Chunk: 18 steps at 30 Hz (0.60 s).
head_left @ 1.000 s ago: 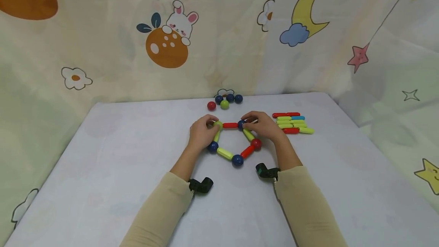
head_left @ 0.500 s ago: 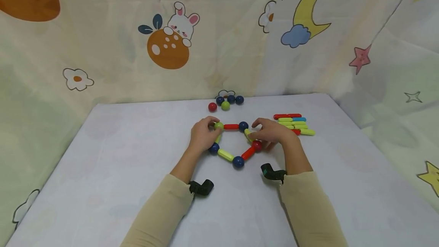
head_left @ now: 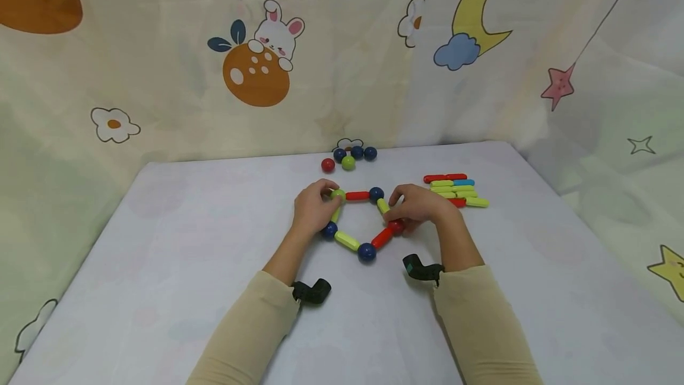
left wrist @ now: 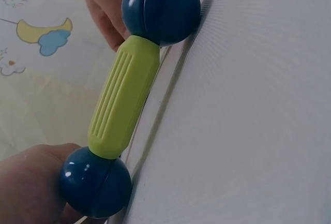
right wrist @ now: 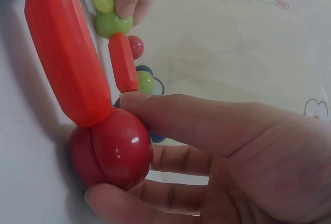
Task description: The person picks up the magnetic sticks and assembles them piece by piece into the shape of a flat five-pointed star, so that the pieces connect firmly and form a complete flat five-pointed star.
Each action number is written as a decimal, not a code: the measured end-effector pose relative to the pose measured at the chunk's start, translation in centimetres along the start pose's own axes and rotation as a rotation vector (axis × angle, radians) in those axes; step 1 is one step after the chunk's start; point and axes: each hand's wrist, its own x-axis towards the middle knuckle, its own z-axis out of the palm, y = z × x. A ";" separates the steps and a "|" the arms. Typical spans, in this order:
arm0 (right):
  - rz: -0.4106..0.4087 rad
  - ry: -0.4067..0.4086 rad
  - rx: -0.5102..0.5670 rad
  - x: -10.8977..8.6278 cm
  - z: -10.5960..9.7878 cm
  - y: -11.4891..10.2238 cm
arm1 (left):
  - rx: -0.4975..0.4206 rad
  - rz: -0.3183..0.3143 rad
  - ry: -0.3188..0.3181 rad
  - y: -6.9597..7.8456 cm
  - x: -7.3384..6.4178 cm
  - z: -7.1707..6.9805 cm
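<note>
A closed ring of magnetic balls and rods lies on the white table. My left hand (head_left: 314,210) pinches the ring's green ball (head_left: 338,195) at the far left corner, beside a red rod (head_left: 357,196). At the ring's right corner, my right hand (head_left: 419,205) grips the red ball (right wrist: 116,149) between curled fingers and thumb. A blue ball (head_left: 376,194) forms the far right corner; another blue ball (head_left: 366,252) is nearest me. The left wrist view shows a yellow-green rod (left wrist: 124,97) joining two blue balls. Part of the right-side yellow-green rod (head_left: 382,205) is hidden by my right hand.
Behind the ring sit several loose balls, among them a red ball (head_left: 328,165) and a green ball (head_left: 348,163). Rows of loose rods (head_left: 454,189) lie to the right of the right hand. A printed cloth (head_left: 342,76) hangs behind the table.
My right hand has left the far right blue ball and come down to the red ball at the ring's right corner. My left hand stays at the green ball.
</note>
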 end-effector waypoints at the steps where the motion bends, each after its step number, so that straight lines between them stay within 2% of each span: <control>1: 0.000 -0.001 0.001 0.0 0.1 -0.1 | -0.001 -0.001 0.000 0.0 0.0 0.0; 12: -0.025 0.010 -0.005 -0.2 0.3 -0.1 | -0.007 -0.015 -0.007 0.0 -0.1 -0.2; 15: -0.065 0.060 -0.025 -0.4 0.0 0.4 | -0.015 -0.015 -0.012 0.0 0.0 -0.2; 18: -0.136 0.147 -0.026 -0.8 -0.5 1.0 | -0.023 -0.015 -0.013 -0.1 0.0 -0.2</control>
